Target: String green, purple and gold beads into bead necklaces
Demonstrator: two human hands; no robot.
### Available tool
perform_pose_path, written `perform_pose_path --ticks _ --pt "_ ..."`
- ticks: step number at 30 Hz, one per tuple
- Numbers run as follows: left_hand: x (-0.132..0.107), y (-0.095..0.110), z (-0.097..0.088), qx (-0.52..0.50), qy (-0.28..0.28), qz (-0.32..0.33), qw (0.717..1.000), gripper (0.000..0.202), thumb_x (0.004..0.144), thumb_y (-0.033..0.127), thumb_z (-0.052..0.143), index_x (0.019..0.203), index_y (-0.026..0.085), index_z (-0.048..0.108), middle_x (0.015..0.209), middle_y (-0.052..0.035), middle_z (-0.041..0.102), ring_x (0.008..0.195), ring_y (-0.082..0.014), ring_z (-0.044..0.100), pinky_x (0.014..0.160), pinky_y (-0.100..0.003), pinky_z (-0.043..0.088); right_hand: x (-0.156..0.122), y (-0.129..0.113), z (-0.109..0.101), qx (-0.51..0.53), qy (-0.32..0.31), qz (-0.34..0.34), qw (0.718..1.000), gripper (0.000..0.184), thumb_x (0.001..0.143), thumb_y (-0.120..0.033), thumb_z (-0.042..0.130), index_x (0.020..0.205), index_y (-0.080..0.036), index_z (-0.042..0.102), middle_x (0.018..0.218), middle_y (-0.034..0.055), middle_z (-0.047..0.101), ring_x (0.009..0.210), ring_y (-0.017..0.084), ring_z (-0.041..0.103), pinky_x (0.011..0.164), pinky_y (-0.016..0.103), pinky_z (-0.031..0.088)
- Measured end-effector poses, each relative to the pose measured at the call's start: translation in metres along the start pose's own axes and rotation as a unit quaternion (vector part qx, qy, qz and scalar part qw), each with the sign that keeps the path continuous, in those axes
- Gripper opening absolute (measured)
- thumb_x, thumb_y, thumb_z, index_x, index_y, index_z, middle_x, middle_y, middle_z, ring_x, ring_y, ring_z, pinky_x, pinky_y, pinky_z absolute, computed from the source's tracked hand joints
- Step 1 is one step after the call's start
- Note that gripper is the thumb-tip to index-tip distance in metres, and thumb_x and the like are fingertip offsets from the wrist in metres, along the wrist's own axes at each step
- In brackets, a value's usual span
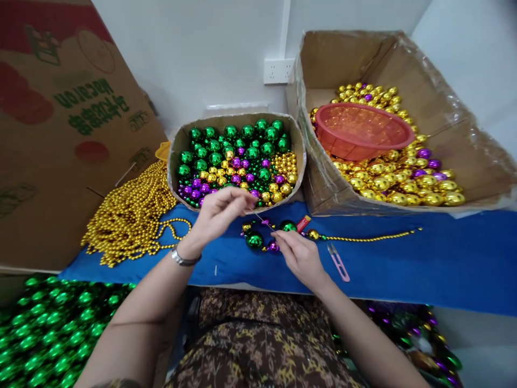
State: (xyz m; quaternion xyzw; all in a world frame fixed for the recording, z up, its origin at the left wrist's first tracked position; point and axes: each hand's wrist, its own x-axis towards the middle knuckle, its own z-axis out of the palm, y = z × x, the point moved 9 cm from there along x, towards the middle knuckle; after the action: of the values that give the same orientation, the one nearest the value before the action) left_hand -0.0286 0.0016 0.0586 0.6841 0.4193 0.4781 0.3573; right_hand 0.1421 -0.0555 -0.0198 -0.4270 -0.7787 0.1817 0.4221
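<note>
My left hand (220,213) is raised over the blue table, fingers pinched on the upper end of a thin needle or wire (260,217). My right hand (297,254) is pinched on its lower end, next to a partly strung garland of green, purple and gold beads (262,237). A thin gold bead strand (363,237) runs right from it. Just behind my hands stands a small cardboard box (175,145) full of green, gold and purple balls.
A large carton (456,134) at the right holds gold balls and a red plastic basket (363,129). A heap of gold bead strings (129,215) lies left. Pink thread snips (338,261) and a red lighter (304,222) lie on the blue table (444,258). Green bead strings (44,328) fill the lower left.
</note>
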Motion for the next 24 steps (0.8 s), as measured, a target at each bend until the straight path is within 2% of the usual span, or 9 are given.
perform_pose_path --ticks 2,4,6,9,12,15,18,21,24 --pt "0.017 -0.023 -0.020 0.151 0.022 0.017 0.988 0.026 0.088 0.029 0.056 0.109 0.017 0.068 0.103 -0.0096 0.070 0.094 -0.0219 0.064 0.085 -0.037 0.050 -0.004 0.004 -0.004 0.014 0.010 0.008 1.000 0.025 0.098 -0.025 0.045 0.110 -0.019 0.066 0.095 0.0071 0.072 0.083 0.016 0.069 0.078 0.028 0.057" --pt "0.031 -0.050 -0.019 0.341 -0.058 0.042 0.937 0.041 0.082 0.021 0.062 0.123 0.015 0.061 0.123 -0.0132 0.063 0.114 -0.0280 0.056 0.100 -0.046 0.041 -0.007 0.006 -0.007 0.028 0.017 0.014 0.999 0.025 0.098 -0.025 0.045 0.110 -0.018 0.065 0.096 0.0072 0.072 0.081 0.015 0.070 0.078 0.028 0.058" --pt "0.038 -0.078 -0.013 0.460 -0.146 0.047 0.875 0.052 0.080 0.016 0.061 0.131 0.013 0.054 0.132 -0.0166 0.057 0.119 -0.0311 0.051 0.102 -0.048 0.039 -0.009 0.009 -0.008 0.031 0.021 0.025 0.999 0.024 0.098 -0.025 0.045 0.109 -0.018 0.066 0.094 0.0068 0.073 0.079 0.015 0.070 0.077 0.028 0.059" --pt "0.040 -0.099 -0.009 0.560 -0.194 0.038 0.804 0.057 0.080 0.015 0.060 0.136 0.015 0.050 0.134 -0.0162 0.055 0.118 -0.0343 0.048 0.097 -0.048 0.042 -0.011 0.013 -0.005 0.029 0.018 0.045 0.998 0.024 0.097 -0.026 0.046 0.108 -0.020 0.066 0.091 0.0054 0.073 0.075 0.015 0.071 0.073 0.027 0.059" --pt "0.040 -0.101 -0.007 0.599 -0.183 0.030 0.779 0.058 0.077 0.014 0.061 0.134 0.018 0.051 0.127 -0.0156 0.057 0.116 -0.0364 0.047 0.093 -0.049 0.043 -0.013 0.013 -0.002 0.033 0.016 0.051 0.998 0.023 0.097 -0.026 0.046 0.107 -0.020 0.066 0.089 0.0041 0.073 0.069 0.014 0.070 0.069 0.025 0.058" --pt "0.039 -0.094 -0.015 0.566 -0.135 0.028 0.813 0.055 0.076 0.020 0.064 0.129 0.013 0.054 0.119 -0.0185 0.058 0.113 -0.0359 0.049 0.093 -0.050 0.043 -0.015 0.010 0.001 0.035 0.012 0.046 0.998 0.022 0.097 -0.025 0.047 0.107 -0.019 0.065 0.087 0.0036 0.073 0.068 0.013 0.069 0.067 0.024 0.057" --pt "0.032 -0.079 -0.040 0.431 -0.019 0.017 0.902 0.055 0.073 0.030 0.069 0.124 0.013 0.056 0.117 -0.0164 0.057 0.108 -0.0315 0.053 0.094 -0.048 0.045 -0.018 0.007 0.003 0.028 0.005 0.032 0.999 0.021 0.097 -0.024 0.047 0.106 -0.018 0.065 0.093 0.0053 0.074 0.077 0.015 0.071 0.073 0.025 0.057" --pt "0.013 -0.074 -0.060 0.151 0.058 -0.037 0.986 0.055 0.072 0.033 0.072 0.123 0.019 0.056 0.115 -0.0101 0.059 0.100 -0.0245 0.058 0.088 -0.042 0.051 -0.021 0.004 0.007 0.025 -0.001 0.025 0.999 0.022 0.097 -0.024 0.046 0.106 -0.018 0.065 0.097 0.0056 0.074 0.084 0.016 0.072 0.079 0.026 0.057" --pt "-0.010 -0.078 -0.051 -0.147 0.064 -0.114 0.981 0.052 0.075 0.031 0.069 0.125 0.023 0.054 0.110 -0.0072 0.061 0.089 -0.0191 0.062 0.077 -0.037 0.057 -0.022 0.004 0.010 0.019 -0.012 0.032 0.999 0.023 0.097 -0.024 0.045 0.109 -0.019 0.064 0.098 0.0056 0.074 0.085 0.016 0.072 0.078 0.026 0.057"
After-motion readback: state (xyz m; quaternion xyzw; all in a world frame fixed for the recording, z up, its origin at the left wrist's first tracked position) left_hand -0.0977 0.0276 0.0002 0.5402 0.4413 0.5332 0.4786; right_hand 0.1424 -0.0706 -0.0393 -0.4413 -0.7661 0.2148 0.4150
